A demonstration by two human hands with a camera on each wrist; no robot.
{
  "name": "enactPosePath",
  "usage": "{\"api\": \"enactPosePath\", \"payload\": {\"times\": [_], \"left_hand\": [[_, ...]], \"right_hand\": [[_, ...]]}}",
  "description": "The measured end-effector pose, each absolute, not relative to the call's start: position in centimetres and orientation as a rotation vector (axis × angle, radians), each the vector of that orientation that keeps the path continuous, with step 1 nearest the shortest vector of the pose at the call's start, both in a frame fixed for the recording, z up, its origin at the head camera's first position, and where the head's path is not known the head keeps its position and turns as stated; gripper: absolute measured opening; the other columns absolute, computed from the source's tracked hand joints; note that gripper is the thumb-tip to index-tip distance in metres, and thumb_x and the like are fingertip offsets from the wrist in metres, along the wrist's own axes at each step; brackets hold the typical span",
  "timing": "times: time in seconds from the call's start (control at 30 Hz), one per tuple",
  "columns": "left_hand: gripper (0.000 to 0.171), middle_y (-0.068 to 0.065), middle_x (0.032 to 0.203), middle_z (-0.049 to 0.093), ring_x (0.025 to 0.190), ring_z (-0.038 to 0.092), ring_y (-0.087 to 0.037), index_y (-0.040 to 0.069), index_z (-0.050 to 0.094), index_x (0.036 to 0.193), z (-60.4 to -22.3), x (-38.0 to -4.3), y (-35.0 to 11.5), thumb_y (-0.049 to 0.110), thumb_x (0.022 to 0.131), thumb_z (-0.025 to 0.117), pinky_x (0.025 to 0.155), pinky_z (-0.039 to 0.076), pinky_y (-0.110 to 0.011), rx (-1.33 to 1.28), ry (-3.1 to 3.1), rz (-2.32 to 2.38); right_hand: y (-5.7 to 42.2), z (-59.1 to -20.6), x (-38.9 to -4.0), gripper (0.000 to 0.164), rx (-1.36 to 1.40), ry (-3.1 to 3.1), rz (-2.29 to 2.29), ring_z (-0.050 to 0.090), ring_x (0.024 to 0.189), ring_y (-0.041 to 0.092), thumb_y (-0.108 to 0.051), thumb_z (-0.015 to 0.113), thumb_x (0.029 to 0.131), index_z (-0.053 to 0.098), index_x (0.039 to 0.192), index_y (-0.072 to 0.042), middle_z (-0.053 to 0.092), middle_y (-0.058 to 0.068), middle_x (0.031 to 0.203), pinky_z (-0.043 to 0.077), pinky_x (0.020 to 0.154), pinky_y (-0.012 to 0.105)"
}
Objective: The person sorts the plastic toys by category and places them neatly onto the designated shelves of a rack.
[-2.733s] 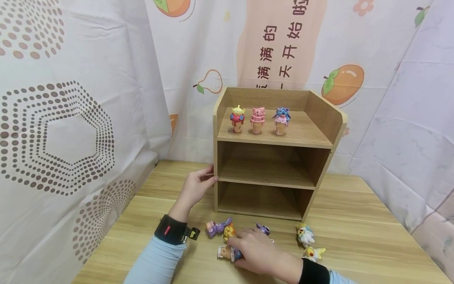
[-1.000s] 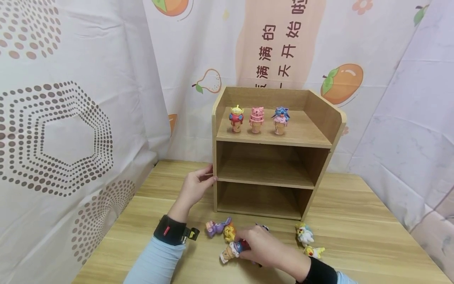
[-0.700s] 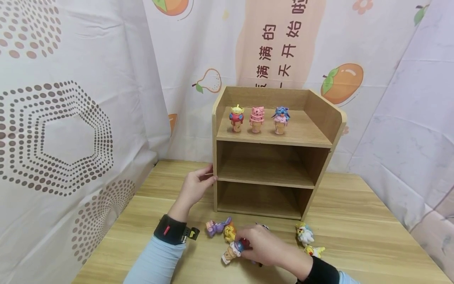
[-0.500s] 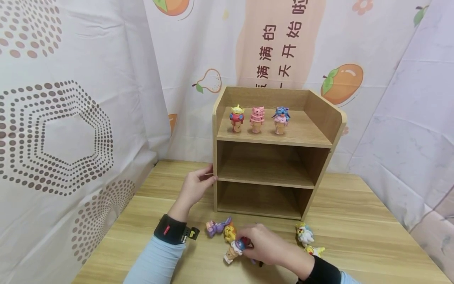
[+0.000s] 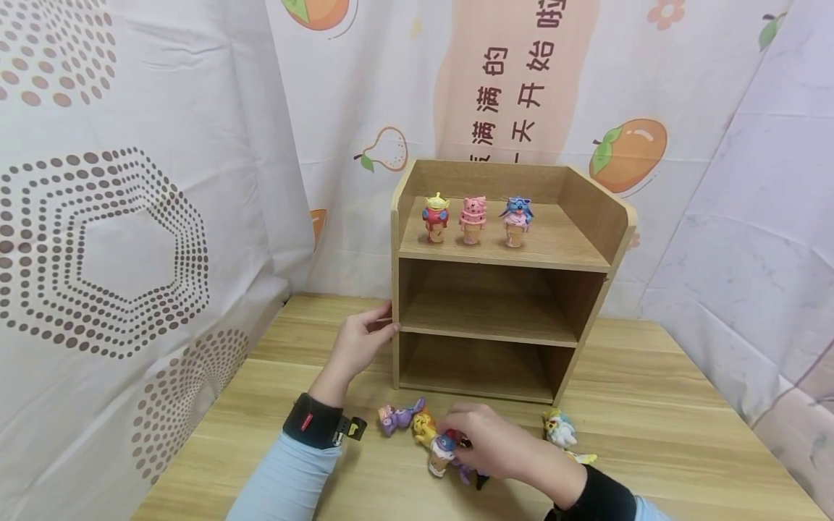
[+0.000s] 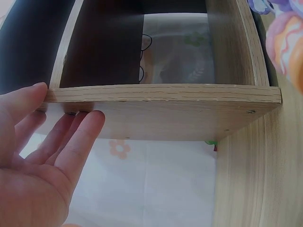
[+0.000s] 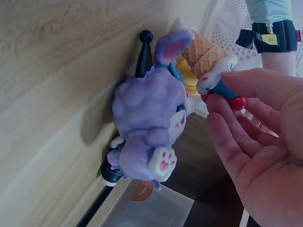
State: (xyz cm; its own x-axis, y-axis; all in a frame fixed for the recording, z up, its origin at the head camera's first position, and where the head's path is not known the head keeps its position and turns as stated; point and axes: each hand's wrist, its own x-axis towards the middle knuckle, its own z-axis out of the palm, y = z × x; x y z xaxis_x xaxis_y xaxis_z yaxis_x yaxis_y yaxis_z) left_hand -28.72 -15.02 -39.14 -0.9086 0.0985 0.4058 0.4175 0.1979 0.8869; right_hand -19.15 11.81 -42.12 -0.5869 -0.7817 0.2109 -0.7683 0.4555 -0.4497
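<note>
My right hand (image 5: 491, 440) pinches an ice-cream cone figurine (image 5: 439, 457) between thumb and fingertips. In the right wrist view it shows a waffle cone (image 7: 202, 53), a white drip and a blue and red top. Just beside it lies a purple woolly figurine (image 7: 150, 106) with black parts, mostly covered by the right hand in the head view. My left hand (image 5: 360, 340) rests at the left side panel of a wooden shelf (image 5: 502, 339). In the left wrist view its thumb touches the front edge and its nearly straight fingers (image 6: 81, 142) lie along the outer face.
On the top board stand a red and yellow figurine (image 5: 436, 219), a pink one (image 5: 473, 221) and a blue and pink one (image 5: 516, 223). On the table (image 5: 625, 405) lie a purple figurine (image 5: 399, 417), a yellow-orange one (image 5: 423, 428), a white one (image 5: 560, 428) and a partly hidden yellow one (image 5: 582, 457).
The cone figurine lay flat on the table under my right hand; now it is pinched, tipped more upright and shifted slightly right. My left hand stays at the shelf.
</note>
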Motion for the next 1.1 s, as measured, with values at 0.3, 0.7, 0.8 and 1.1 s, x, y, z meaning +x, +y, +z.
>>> {"api": "enactPosePath", "payload": {"times": [0.3,0.7,0.8,1.1], "left_hand": [[0.049,-0.018,0.137,0.061,0.114,0.067,-0.033,0.001,0.059,0.139,-39.1,-28.7,-15.0,0.005,0.093,0.074,0.085,0.060,-0.028,-0.487,-2.214,-1.778],[0.048,-0.018,0.135,0.063,0.113,0.068,-0.033,0.001,0.059,0.138,-39.2,-28.8,-15.0,0.005,0.093,0.074,0.086,0.060,-0.029,-0.494,-2.216,-1.764],[0.047,-0.018,0.133,0.064,0.112,0.068,-0.033,0.000,0.060,0.138,-39.2,-28.8,-15.0,0.004,0.093,0.074,0.087,0.059,-0.030,-0.504,-2.211,-1.759],[0.047,-0.020,0.132,0.064,0.112,0.068,-0.034,-0.001,0.060,0.138,-39.2,-28.8,-15.0,0.004,0.093,0.073,0.087,0.059,-0.030,-0.504,-2.202,-1.776]], "right_hand": [[12.4,-41.5,-19.3,0.025,-1.432,2.687,-0.796,0.063,0.092,0.004,0.002,0.076,0.088,0.074,0.112,-0.005,0.067,0.002,0.108,0.059,0.073,0.020],[13.5,-40.0,-19.9,0.026,-1.484,2.791,-0.775,0.063,0.089,0.007,0.001,0.078,0.084,0.073,0.107,-0.009,0.065,-0.003,0.104,0.058,0.071,0.021],[13.8,-39.5,-20.0,0.026,-1.460,2.827,-0.782,0.064,0.089,0.007,0.002,0.078,0.083,0.073,0.107,-0.008,0.065,-0.002,0.105,0.059,0.072,0.024],[15.2,-37.6,-20.5,0.027,-1.440,2.962,-0.800,0.065,0.090,0.006,-0.002,0.083,0.082,0.071,0.106,-0.009,0.066,-0.003,0.106,0.061,0.074,0.027]]}}
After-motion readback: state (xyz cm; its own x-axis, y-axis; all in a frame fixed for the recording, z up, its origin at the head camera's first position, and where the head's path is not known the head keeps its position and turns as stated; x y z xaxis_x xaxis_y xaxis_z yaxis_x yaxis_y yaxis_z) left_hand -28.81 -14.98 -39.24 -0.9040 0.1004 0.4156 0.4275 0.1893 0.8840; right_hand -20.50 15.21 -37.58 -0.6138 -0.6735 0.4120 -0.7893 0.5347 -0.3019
